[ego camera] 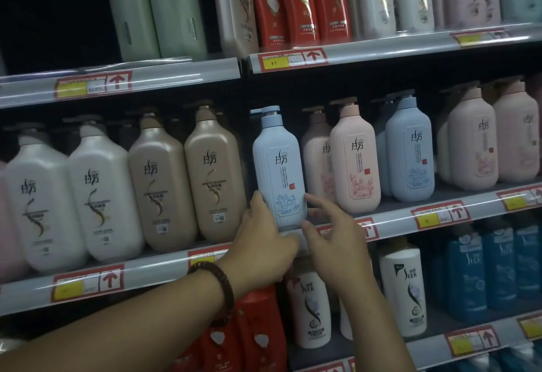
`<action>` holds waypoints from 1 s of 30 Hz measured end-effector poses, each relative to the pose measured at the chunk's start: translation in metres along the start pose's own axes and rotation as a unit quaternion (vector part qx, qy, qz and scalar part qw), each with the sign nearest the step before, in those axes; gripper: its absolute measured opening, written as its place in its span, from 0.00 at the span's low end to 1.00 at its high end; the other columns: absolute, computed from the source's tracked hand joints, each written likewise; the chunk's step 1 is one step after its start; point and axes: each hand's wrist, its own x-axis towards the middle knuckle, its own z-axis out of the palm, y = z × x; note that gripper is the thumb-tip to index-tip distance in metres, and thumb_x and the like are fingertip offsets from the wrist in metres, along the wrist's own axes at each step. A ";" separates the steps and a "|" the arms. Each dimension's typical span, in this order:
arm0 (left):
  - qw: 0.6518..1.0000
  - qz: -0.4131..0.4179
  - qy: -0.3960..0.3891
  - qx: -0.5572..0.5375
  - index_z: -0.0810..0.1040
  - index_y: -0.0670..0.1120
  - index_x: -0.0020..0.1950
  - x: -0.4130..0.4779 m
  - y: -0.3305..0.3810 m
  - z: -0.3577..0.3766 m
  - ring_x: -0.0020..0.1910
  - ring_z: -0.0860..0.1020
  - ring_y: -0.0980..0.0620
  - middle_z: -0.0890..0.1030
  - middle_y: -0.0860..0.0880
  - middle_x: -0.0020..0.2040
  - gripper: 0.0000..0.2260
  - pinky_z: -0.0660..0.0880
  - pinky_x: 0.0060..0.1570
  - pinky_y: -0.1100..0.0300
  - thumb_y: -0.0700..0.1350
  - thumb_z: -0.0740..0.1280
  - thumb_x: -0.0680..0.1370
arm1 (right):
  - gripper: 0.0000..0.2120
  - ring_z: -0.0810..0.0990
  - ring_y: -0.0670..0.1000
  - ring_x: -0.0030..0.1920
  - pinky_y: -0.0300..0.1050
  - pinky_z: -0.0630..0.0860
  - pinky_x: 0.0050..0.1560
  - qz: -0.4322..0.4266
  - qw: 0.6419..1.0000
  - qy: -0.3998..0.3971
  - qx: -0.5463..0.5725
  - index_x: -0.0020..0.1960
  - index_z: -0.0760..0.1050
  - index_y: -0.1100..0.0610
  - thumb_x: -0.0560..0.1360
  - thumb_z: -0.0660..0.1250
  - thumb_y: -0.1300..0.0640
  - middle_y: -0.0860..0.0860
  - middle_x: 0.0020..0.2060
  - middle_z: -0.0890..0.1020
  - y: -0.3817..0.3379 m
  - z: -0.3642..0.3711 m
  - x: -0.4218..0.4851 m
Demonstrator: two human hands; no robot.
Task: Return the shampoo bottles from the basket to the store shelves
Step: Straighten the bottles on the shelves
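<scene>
A light blue pump shampoo bottle (277, 166) stands upright at the front edge of the middle shelf (390, 222), between tan bottles and pink ones. My left hand (264, 245), with a dark bead bracelet on the wrist, grips the bottle's lower left side, thumb pointing up along it. My right hand (331, 239) is at the lower right corner with its fingers spread, and the index fingertip and thumb touch the bottle's edge. The basket is out of view.
Tan bottles (215, 175) and white bottles (99, 195) fill the shelf to the left. Pink bottles (355, 163) and another light blue bottle (409, 148) stand close on the right. Red, white and teal bottles crowd the shelves above and below.
</scene>
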 end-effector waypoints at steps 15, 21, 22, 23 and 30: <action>0.983 -0.035 -0.167 -0.074 0.60 0.65 0.79 0.030 0.064 0.056 0.49 0.88 0.36 0.76 0.59 0.64 0.37 0.88 0.43 0.43 0.30 0.63 0.80 | 0.38 0.72 0.53 0.78 0.55 0.78 0.71 0.038 0.990 0.059 -0.123 0.87 0.54 0.47 0.83 0.67 0.63 0.48 0.81 0.68 0.021 -0.064 0.026; 0.971 -0.050 -0.180 -0.148 0.68 0.61 0.76 0.040 0.062 0.082 0.45 0.88 0.33 0.82 0.50 0.66 0.38 0.86 0.44 0.33 0.37 0.62 0.67 | 0.40 0.74 0.51 0.76 0.61 0.77 0.74 0.072 0.996 0.028 -0.050 0.85 0.59 0.42 0.80 0.67 0.67 0.45 0.77 0.74 0.037 -0.078 0.031; 0.973 -0.043 -0.170 -0.150 0.68 0.60 0.76 0.037 0.062 0.084 0.45 0.88 0.34 0.82 0.52 0.65 0.39 0.86 0.44 0.35 0.38 0.63 0.65 | 0.40 0.74 0.50 0.76 0.61 0.77 0.74 0.072 0.996 0.024 -0.035 0.85 0.61 0.42 0.80 0.67 0.68 0.45 0.76 0.75 0.038 -0.080 0.032; 0.976 -0.035 -0.157 -0.149 0.68 0.60 0.77 0.034 0.061 0.084 0.46 0.88 0.35 0.82 0.54 0.64 0.40 0.87 0.42 0.38 0.40 0.65 0.64 | 0.40 0.75 0.49 0.75 0.60 0.78 0.74 0.069 0.997 0.021 -0.024 0.84 0.62 0.41 0.79 0.67 0.69 0.44 0.75 0.76 0.040 -0.082 0.032; 0.982 -0.014 -0.078 -0.170 0.68 0.57 0.78 0.017 0.050 0.092 0.44 0.89 0.41 0.82 0.52 0.62 0.34 0.86 0.35 0.46 0.29 0.68 0.78 | 0.38 0.77 0.48 0.74 0.59 0.82 0.69 0.052 0.998 -0.032 -0.003 0.83 0.63 0.38 0.82 0.66 0.68 0.41 0.74 0.77 0.038 -0.083 0.025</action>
